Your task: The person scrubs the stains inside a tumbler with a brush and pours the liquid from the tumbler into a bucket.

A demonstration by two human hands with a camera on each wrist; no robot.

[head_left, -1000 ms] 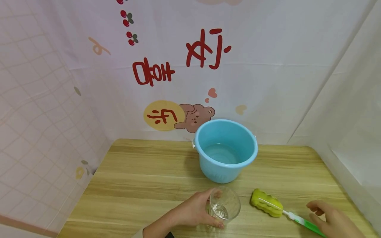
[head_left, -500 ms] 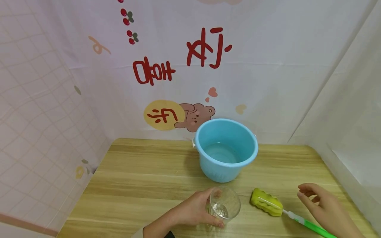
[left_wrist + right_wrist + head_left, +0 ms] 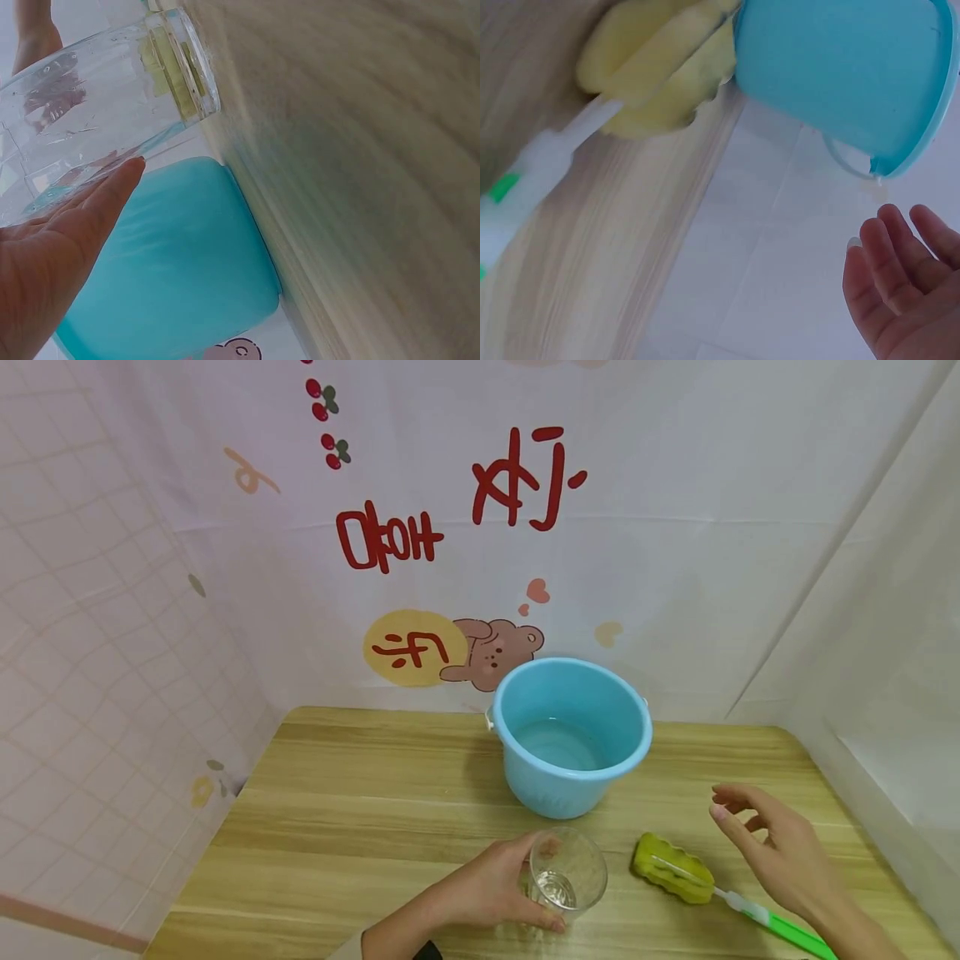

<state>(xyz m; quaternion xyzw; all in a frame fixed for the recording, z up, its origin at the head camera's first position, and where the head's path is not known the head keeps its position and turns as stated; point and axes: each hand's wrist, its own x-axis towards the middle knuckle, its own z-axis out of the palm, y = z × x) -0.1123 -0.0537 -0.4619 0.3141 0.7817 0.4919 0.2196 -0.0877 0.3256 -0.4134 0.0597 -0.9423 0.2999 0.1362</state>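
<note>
A clear cup (image 3: 567,872) stands upright on the table near its front, and my left hand (image 3: 491,885) grips its left side, thumb in front and fingers behind. In the left wrist view, the cup (image 3: 97,97) shows with the palm and fingers of my left hand (image 3: 60,262) along it. My right hand (image 3: 780,843) hovers above the brush handle, fingers loosely bent, holding nothing. Below and left of it lies the brush with a yellow-green sponge head (image 3: 673,868) and a green-and-white handle (image 3: 787,931). The right wrist view has the sponge head (image 3: 652,67) apart from my right hand (image 3: 907,292).
Behind the cup stands a light-blue bucket (image 3: 558,793) with some water in its bottom. The wooden table (image 3: 360,802) has white printed cloth (image 3: 675,577) behind it and at both sides.
My right hand has moved up and to the left, away from over the lower handle. My left hand keeps its grip on the cup, and the cup and brush have not visibly moved.
</note>
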